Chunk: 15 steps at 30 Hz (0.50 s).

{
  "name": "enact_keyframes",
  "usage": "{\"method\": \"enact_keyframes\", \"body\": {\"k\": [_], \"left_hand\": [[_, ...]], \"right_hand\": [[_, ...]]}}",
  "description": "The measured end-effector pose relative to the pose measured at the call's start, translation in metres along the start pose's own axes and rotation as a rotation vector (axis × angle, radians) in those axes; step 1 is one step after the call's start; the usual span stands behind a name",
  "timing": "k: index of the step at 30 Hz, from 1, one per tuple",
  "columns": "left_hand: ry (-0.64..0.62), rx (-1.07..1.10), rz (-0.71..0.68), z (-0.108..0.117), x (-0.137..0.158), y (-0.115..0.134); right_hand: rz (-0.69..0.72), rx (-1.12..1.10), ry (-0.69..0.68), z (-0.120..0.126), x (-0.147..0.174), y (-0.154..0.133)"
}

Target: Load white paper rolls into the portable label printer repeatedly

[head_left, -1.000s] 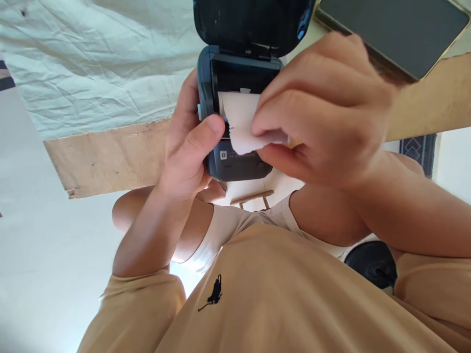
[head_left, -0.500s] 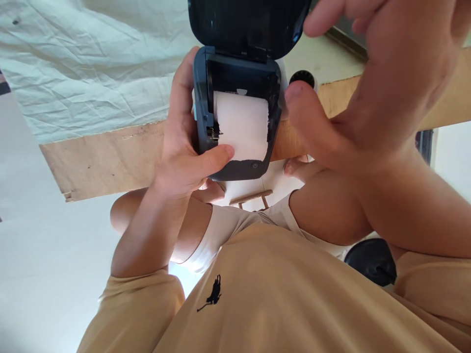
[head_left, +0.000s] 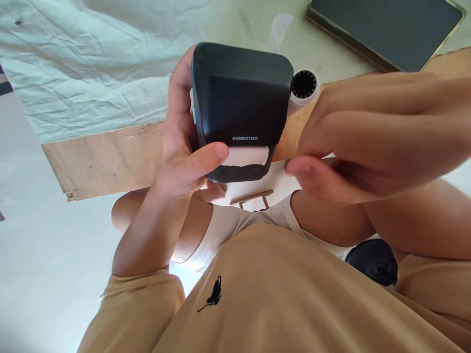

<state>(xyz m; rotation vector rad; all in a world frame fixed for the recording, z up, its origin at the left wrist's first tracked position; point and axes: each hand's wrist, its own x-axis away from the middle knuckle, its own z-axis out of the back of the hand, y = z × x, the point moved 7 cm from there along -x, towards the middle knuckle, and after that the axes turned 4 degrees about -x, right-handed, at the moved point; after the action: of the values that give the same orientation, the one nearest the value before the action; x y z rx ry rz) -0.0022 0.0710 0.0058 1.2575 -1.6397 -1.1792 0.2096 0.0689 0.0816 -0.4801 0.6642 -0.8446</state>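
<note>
My left hand (head_left: 180,152) is wrapped round a dark label printer (head_left: 245,105) marked NIIMBOT, held up over the table's near edge. The printer's lid is down. Below its front edge a strip of white label paper (head_left: 248,156) shows, and my left thumb presses at the paper's left end. To the right of the printer, apart from it, my right hand (head_left: 368,137) hovers with curled fingers. I see nothing in it, and the thumb points toward the printer. The inside of the roll bay is hidden under the lid.
A white cylinder with a black ribbed top (head_left: 304,84) stands just right of the printer. A dark tablet or phone (head_left: 390,29) lies at the upper right. Wrinkled pale cloth (head_left: 91,59) covers the table, whose bare wooden edge (head_left: 106,159) faces my legs.
The printer's lid has swung down from raised to shut, covering most of the paper roll. My right hand has come down from beside the lid and curled its fingers. The left hand stays put.
</note>
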Motion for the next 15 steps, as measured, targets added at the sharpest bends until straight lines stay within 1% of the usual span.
{"method": "enact_keyframes", "body": {"k": [2, 3, 4, 6, 8, 9, 11, 13, 15], "left_hand": [[-0.008, 0.031, -0.019, -0.003, 0.001, 0.001], [-0.009, 0.034, -0.017, -0.005, 0.002, 0.002], [-0.004, 0.03, -0.01, -0.006, 0.002, 0.002], [0.024, 0.016, 0.034, -0.008, 0.002, 0.001], [0.052, 0.011, 0.087, -0.008, 0.003, 0.0], [0.057, 0.017, 0.112, -0.009, 0.003, -0.001], [0.044, 0.035, 0.148, -0.012, 0.003, -0.002], [0.041, 0.041, 0.148, -0.013, 0.003, -0.002], [0.058, 0.038, 0.13, -0.012, 0.003, -0.002]], "right_hand": [[0.174, 0.07, -0.095, -0.01, 0.0, -0.022], [0.212, 0.084, -0.145, -0.014, 0.0, -0.027], [0.211, 0.078, -0.175, -0.015, -0.001, -0.028], [0.159, 0.084, -0.181, -0.014, -0.002, -0.024], [0.082, 0.146, -0.172, -0.011, -0.001, -0.017], [0.047, 0.167, -0.186, -0.011, 0.0, -0.013], [-0.033, 0.162, -0.258, -0.015, 0.002, -0.007], [-0.104, 0.123, -0.307, -0.017, 0.003, -0.002], [-0.147, 0.085, -0.315, -0.018, 0.003, 0.0]]}}
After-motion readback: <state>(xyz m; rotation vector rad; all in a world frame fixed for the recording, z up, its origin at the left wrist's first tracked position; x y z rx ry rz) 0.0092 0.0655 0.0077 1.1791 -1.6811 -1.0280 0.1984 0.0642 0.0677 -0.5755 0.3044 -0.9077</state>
